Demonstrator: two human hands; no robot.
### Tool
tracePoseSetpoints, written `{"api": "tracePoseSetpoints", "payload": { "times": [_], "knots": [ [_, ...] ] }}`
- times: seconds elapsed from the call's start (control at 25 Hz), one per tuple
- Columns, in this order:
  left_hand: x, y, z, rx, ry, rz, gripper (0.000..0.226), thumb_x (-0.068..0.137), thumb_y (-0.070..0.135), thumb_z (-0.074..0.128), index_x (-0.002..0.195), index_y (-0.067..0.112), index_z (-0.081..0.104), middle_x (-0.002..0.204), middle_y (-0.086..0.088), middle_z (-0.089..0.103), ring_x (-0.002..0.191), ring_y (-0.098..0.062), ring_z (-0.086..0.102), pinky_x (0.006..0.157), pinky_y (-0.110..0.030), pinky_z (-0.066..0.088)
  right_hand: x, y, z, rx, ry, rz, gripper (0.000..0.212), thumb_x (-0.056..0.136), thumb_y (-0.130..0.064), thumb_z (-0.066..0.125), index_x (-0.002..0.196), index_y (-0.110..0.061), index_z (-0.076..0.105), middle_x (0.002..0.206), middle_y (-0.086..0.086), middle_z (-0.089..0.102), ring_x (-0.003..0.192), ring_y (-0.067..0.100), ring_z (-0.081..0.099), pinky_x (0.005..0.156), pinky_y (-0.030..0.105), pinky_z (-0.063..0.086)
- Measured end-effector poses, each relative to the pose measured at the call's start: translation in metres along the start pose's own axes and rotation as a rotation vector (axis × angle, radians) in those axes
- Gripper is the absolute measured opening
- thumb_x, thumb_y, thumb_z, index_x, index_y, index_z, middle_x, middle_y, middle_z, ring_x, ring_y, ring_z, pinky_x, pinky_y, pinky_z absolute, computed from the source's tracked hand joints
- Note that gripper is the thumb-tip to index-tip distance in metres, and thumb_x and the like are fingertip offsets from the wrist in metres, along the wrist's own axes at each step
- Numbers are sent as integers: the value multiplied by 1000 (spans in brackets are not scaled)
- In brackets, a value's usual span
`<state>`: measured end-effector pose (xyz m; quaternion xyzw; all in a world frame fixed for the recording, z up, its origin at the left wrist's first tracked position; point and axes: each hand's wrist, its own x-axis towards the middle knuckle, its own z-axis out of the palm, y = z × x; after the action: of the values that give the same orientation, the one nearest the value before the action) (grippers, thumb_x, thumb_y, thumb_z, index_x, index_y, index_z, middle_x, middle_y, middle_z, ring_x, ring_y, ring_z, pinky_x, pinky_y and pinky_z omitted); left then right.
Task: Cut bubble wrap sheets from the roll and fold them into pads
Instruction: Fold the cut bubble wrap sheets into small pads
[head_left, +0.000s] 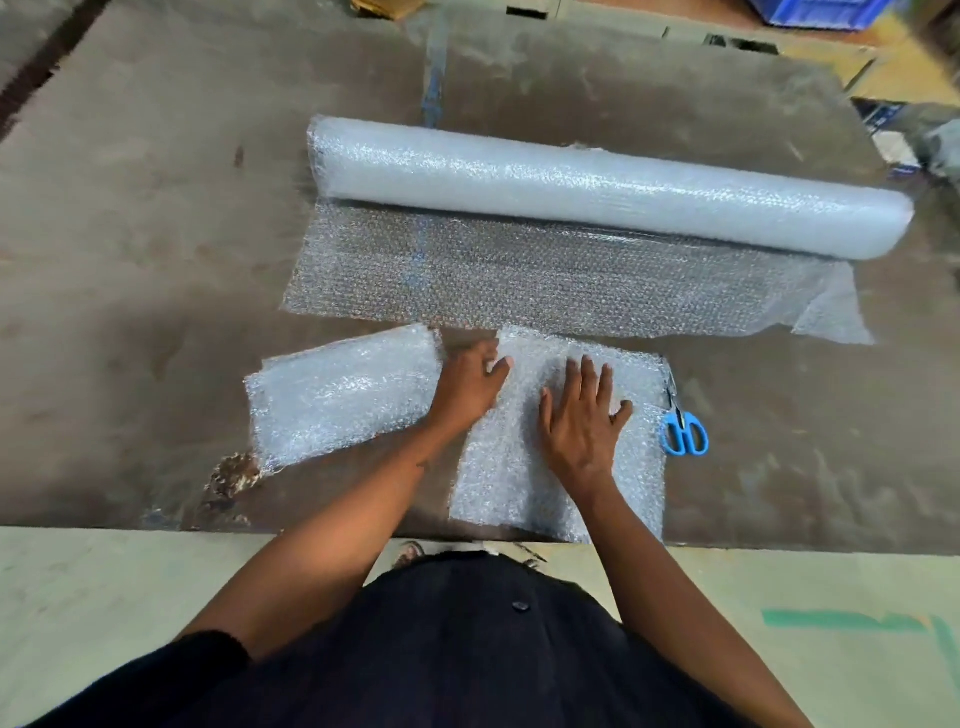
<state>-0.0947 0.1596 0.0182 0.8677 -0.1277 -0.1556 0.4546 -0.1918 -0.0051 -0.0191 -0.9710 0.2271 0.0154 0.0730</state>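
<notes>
From my head view, my right hand lies flat with fingers spread, pressing down on the folded bubble wrap sheet at the lower middle of the frame. My left hand rests at that sheet's left edge, fingers mostly straight, gripping nothing. Just left of it lies a finished pad. Above, across the middle of the frame, the roll lies on the brown table with a loose length unrolled toward me. Blue-handled scissors lie at the sheet's right edge.
</notes>
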Motion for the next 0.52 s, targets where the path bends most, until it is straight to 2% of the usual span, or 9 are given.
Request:
{"api": "tracePoseSetpoints", "payload": {
  "times": [0.16,0.24,0.32,0.4,0.52],
  "knots": [
    [27,6,32,207,18,6,53,106,18,61,155,5,48,149,-21,55,137,-35,53,117,-36,37,3,26,0,138,-180,-81,73,109,-66,25,171,-31,11,179,-4,-3,165,26,-10,123,74,3],
    [34,9,38,224,53,-1,51,108,18,56,157,9,45,153,-20,47,137,-33,51,115,-38,40,12,34,-6,171,-206,-140,73,108,-69,24,171,-34,9,179,-7,-5,164,24,-12,123,72,0],
    [37,11,42,223,114,3,51,106,17,60,155,12,46,148,-18,47,130,-31,54,108,-38,45,21,43,-9,173,-217,-202,72,108,-68,25,170,-36,8,179,-8,-5,164,22,-10,123,72,2],
    [40,8,43,205,190,26,49,102,14,68,149,13,54,136,-13,56,118,-25,60,97,-32,49,29,49,-9,176,-216,-245,72,108,-68,26,170,-37,9,179,-9,-3,165,20,-8,124,71,5],
    [41,3,43,177,318,58,29,96,13,75,124,16,68,109,-2,69,93,-14,66,75,-17,50,40,53,-6,182,-218,-290,73,108,-69,26,170,-36,7,179,-8,-5,165,20,-9,124,70,3]
  ]
}}
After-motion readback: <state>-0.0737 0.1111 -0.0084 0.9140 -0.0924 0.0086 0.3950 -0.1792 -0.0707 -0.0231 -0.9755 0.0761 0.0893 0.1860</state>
